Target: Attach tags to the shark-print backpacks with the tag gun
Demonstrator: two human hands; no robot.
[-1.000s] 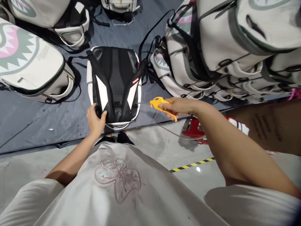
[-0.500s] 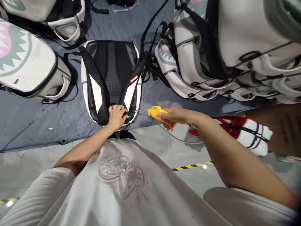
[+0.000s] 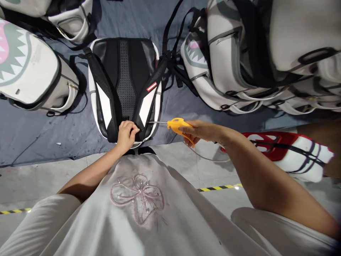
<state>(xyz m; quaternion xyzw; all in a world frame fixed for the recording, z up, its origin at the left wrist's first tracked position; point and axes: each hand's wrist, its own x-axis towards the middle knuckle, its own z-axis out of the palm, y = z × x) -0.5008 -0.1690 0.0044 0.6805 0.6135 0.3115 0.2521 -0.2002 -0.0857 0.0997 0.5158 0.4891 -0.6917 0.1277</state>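
Observation:
A black and white backpack [image 3: 125, 85] lies back side up on a grey cloth [image 3: 39, 131], straps facing me. My left hand [image 3: 125, 135] is closed on the near end of the backpack, between the two shoulder straps. My right hand [image 3: 202, 131] grips a yellow air blow gun [image 3: 178, 126] with a thin metal nozzle. The nozzle tip points left and reaches the backpack's near right edge, close to my left fingers. A clear hose [image 3: 205, 157] trails from the gun.
Several white backpacks with shark-mouth prints surround it: one at the left [image 3: 29, 74], one at the top left [image 3: 71, 17], a pile at the right [image 3: 253, 60]. A red stool [image 3: 269, 145] with a white bundle stands at the right. Black-yellow floor tape [image 3: 218, 186] runs across the grey floor.
My left hand moved from the backpack's near left corner to its near middle and closed there. The blow gun's nozzle came up to the backpack's edge. The view shifted downward.

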